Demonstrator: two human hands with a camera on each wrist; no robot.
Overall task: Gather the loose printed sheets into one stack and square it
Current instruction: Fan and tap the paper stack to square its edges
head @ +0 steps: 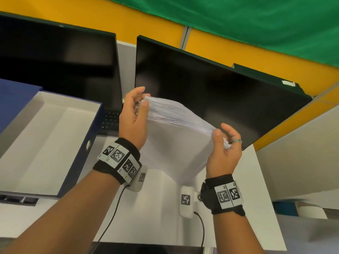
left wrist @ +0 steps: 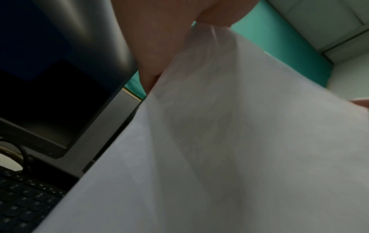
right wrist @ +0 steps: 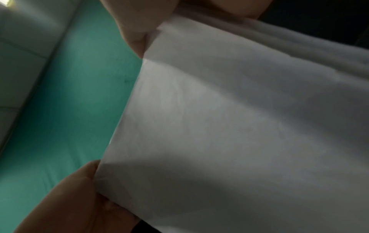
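1. Standing on end above the white worktop (head: 229, 208), a thick stack of printed sheets (head: 176, 142) is held up between both hands, in front of a dark monitor (head: 211, 92).
2. The stack's upper left corner is pinched by the left hand (head: 133, 118), thumb on the near face and fingers curled behind it.
3. The upper right corner is gripped by the right hand (head: 222, 153), thumb on the near face; a ring (head: 236, 141) is worn on one finger.
4. The top edges of the sheets are seen fanned and uneven, so the stack is not squared.
5. The stack's lower end is seen near the worktop; whether it touches cannot be told.
6. From the left wrist view, the paper (left wrist: 229, 149) fills most of the picture, with a keyboard (left wrist: 26, 203) at lower left.
7. An open blue box file (head: 45, 142) with a white inside lies to the left on the worktop, with a second dark monitor (head: 58, 66) behind it.
8. Black bands with square markers are worn on both wrists.
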